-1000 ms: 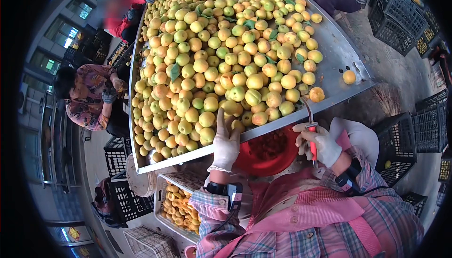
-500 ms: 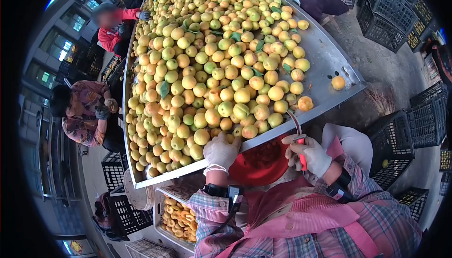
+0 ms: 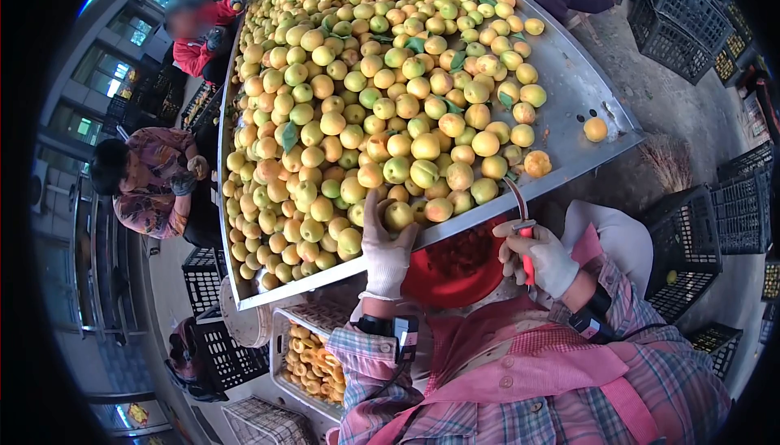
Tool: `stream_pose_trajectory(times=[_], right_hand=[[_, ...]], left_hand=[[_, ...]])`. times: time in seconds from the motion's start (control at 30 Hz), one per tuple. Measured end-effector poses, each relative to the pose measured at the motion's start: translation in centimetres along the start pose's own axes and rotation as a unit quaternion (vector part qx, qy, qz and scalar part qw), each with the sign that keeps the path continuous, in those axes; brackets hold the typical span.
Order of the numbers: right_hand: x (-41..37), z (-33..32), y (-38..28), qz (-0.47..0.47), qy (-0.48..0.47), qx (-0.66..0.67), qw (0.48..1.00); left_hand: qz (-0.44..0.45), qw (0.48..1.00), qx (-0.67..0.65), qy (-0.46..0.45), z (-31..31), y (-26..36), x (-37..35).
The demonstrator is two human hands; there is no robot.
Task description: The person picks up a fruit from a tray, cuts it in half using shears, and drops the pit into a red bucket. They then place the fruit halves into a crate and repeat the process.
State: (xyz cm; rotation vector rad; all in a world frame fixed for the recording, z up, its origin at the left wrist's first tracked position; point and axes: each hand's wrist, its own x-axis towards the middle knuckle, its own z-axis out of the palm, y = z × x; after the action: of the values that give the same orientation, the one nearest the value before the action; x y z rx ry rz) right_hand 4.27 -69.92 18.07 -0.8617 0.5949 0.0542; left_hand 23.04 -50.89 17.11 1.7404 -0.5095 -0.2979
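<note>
The left hand (image 3: 387, 256) has finger and thumb half open around a fruit (image 3: 398, 216) at the near edge of the table (image 3: 561, 67); a firm hold cannot be told. The right hand (image 3: 540, 258) is closed on a red-handled tool (image 3: 528, 264), its curved blade reaching that edge

Surface (image 3: 569, 71): grey metal, smooth, dull sheen. Bowl (image 3: 453, 270) just below left fingers (image 3: 390, 230): glossy red plastic. Tool handle (image 3: 528, 258) at right fingers (image 3: 516, 246): red, smooth, plastic-looking; curved part (image 3: 517, 199) metallic, shiny. Gloves: matt, knit-like cloth.
</note>
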Motion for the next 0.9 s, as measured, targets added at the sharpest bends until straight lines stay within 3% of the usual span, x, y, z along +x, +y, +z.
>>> stream_pose_trajectory(times=[0.07,0.13,0.2,0.27,0.33,0.4,0.5,0.67,0.73,0.8,0.87,0.9], right_hand=[[-0.1,0.3,0.0,0.000,-0.004,-0.002,1.000],[-0.1,0.9,-0.3,0.000,-0.010,-0.006,1.000],[0.0,1.7,-0.6,0.001,-0.028,-0.009,1.000],[0.1,2.7,-0.9,0.002,-0.031,-0.033,0.999],[-0.2,4.0,-1.6,-0.010,-0.058,-0.095,0.994],[-0.4,5.2,-2.0,-0.022,-0.068,-0.126,0.989],[-0.6,5.6,-1.9,-0.108,-0.163,-0.183,0.963],[-2.1,6.8,-2.7,-0.119,-0.169,-0.124,0.970],[-2.0,6.7,-2.1,-0.330,-0.140,-0.256,0.898],[-2.5,7.0,-2.4,-0.334,-0.132,-0.263,0.895],[-3.4,7.3,-3.1,-0.302,-0.124,-0.355,0.876],[-3.1,7.3,-2.9,-0.366,-0.123,-0.379,0.841]], left_hand=[[0.012,0.998,-0.063,0.021,0.2,0.7,-0.6],[0.045,0.998,-0.023,0.026,0.0,0.8,-1.3],[-0.075,0.976,-0.204,-0.026,-0.2,1.2,-2.2],[-0.065,0.957,-0.280,-0.033,0.1,1.7,-3.1],[-0.136,0.874,-0.460,-0.073,0.3,3.9,-4.4],[-0.144,0.871,-0.462,-0.078,0.3,4.8,-5.2],[-0.095,0.919,-0.372,-0.091,0.2,4.9,-6.4],[-0.054,0.947,-0.306,-0.086,1.0,6.4,-7.7],[-0.078,0.938,-0.315,-0.124,1.2,6.6,-8.3],[-0.063,0.940,-0.305,-0.141,1.6,7.3,-8.7],[-0.049,0.941,-0.299,-0.149,1.8,8.2,-9.3],[-0.031,0.946,-0.279,-0.164,1.7,8.7,-9.5]])
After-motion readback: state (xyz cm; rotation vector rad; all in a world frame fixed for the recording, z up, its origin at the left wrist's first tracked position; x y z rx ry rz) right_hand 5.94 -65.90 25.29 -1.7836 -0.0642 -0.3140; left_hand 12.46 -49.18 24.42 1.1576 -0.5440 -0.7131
